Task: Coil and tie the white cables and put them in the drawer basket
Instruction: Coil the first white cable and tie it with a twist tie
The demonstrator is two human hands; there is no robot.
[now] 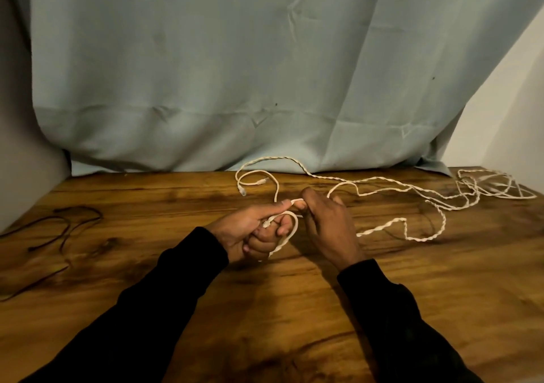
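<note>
Unlabelled, both hands' fingers, left hand (253, 235) and right hand (326, 223), clamped on white cable (391, 223).

Dim, warm light; soft focus, wide-angle edge bending.

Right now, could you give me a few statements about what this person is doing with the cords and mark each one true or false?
1. Both hands hold the white cable. True: the left hand and right hand both grip it.
2. The cable is fully coiled. False: most of it lies loose across the wooden table.
3. A dark cord lies on the table's left side. True.
4. A drawer basket stands beside the hands. False: none is in view.
5. The backdrop is a red curtain. False: it is a pale blue-grey cloth.
</note>
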